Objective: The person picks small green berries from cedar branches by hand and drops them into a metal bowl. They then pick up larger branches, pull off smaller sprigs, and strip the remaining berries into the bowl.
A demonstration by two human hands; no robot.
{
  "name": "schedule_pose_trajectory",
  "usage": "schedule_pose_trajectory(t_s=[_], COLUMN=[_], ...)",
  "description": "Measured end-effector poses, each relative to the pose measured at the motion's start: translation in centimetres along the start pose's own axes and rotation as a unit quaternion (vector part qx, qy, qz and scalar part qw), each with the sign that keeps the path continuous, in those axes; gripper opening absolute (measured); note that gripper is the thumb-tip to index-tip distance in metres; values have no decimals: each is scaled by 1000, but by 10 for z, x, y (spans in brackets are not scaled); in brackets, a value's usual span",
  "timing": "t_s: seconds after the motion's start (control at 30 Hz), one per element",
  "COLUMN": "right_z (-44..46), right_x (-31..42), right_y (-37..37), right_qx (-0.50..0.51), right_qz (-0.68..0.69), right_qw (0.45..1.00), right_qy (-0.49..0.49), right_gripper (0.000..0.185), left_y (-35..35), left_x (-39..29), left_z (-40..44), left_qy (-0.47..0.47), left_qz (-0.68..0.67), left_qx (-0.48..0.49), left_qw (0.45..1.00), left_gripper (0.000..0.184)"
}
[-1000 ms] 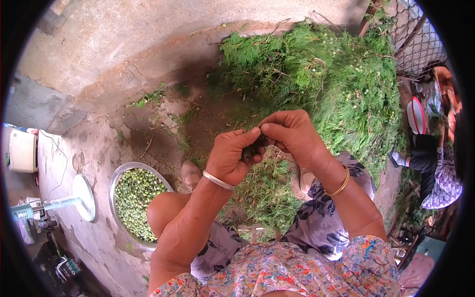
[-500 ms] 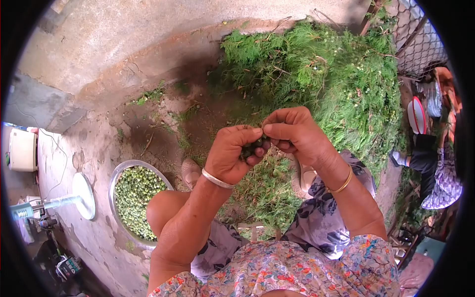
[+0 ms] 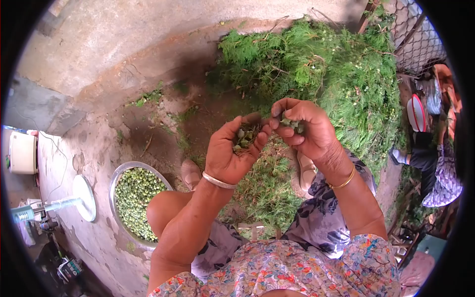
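Note:
Cupped in my left hand (image 3: 222,161) is a handful of small green cones with brown bits (image 3: 244,138), its fingers curled around them. Close beside it on the right, my right hand (image 3: 316,128) has its fingers bent around a few pale green cones (image 3: 293,123). The two hands' fingertips nearly meet, and I cannot tell whether they touch. At lower left stands a round metal basin (image 3: 113,198) full of similar green cones (image 3: 138,200), next to my left knee.
A large heap of leafy evergreen branches (image 3: 366,104) lies ahead to the right. More cut sprigs (image 3: 269,198) cover the ground between my feet. A pedestal fan (image 3: 84,198) is at far left. Another person's patterned clothing (image 3: 443,183) shows at far right, near wire mesh (image 3: 420,42).
My hands have parted from their pinch together. The left palm has turned up, showing the handful in it, and the right hand has shifted slightly right and up with green cones in its fingers.

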State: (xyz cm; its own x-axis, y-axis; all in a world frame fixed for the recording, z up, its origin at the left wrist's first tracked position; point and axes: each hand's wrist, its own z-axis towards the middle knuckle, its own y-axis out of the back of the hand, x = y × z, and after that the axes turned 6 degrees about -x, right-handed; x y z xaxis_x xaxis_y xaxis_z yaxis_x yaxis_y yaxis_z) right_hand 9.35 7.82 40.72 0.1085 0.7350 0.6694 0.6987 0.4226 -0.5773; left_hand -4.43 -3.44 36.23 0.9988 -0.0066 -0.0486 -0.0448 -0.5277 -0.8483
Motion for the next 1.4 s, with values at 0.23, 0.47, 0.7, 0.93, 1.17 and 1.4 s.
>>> schedule_pose_trajectory(t_s=[0.23,0.47,0.7,0.93,1.17,1.4], right_z=[1,-4,0,2,-2,1], right_x=[-2,-8,-24,-31,-7,-7], right_y=[-1,-12,-9,-3,-4,2], right_qx=[-53,-60,-39,-5,-51,-68], right_qz=[-60,-233,-470,-524,-239,-178], right_qw=[996,965,851,821,964,980], right_qy=[48,104,232,226,105,55], right_gripper=[17,10,11,14,14,20], left_y=[-3,-7,-1,6,-8,4], left_x=[2,7,7,6,11,3], left_z=[0,0,4,3,0,1], left_qy=[-5,-31,4,17,-15,-33], left_qz=[-17,26,12,54,36,201], left_qx=[40,50,76,82,36,-24], left_qw=[999,998,997,995,999,979], left_gripper=[43,55,64,71,60,30])
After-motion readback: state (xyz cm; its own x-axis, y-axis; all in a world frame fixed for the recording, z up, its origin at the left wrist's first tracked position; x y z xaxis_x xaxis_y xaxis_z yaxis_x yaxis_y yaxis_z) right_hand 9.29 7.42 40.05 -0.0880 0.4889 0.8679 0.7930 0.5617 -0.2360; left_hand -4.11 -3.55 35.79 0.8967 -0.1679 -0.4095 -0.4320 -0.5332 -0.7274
